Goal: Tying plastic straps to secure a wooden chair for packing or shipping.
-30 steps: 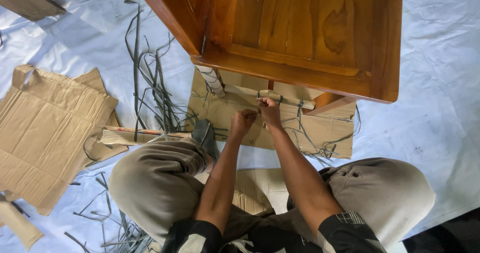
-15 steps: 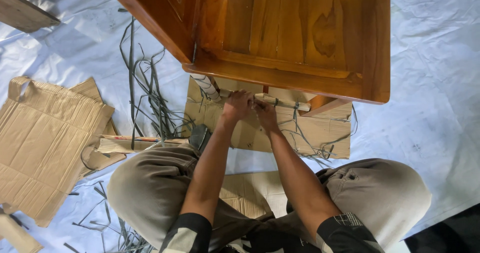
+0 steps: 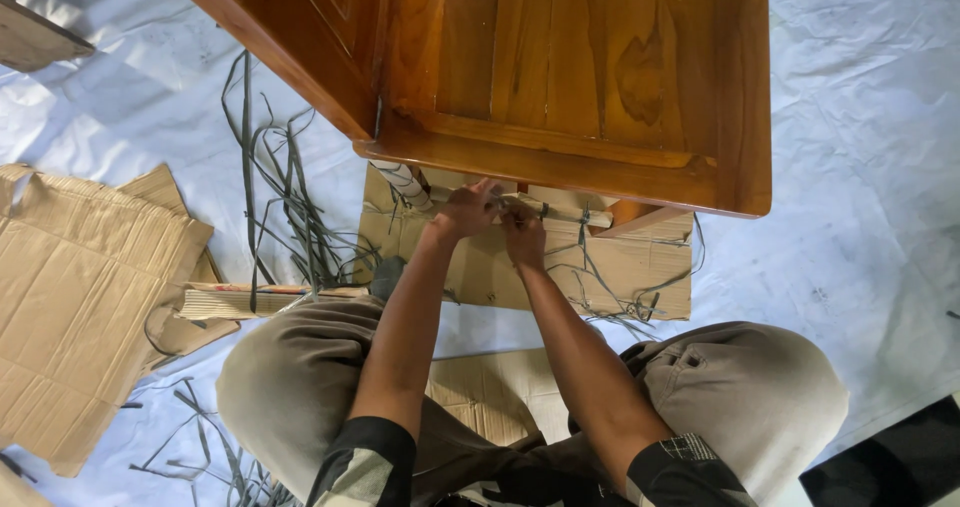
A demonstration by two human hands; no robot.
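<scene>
Both hands, the left hand (image 3: 468,210) and right hand (image 3: 522,235), pinch closed on a cardboard-wrapped rail (image 3: 560,210) (bound with green strapping (image 3: 583,229)) beneath the wooden cabinet (image 3: 560,67); loose straps (image 3: 285,202) lie leftward.

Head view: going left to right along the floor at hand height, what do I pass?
Flattened cardboard → loose grey straps → left hand → right hand → strapped rail → white sheet.
</scene>
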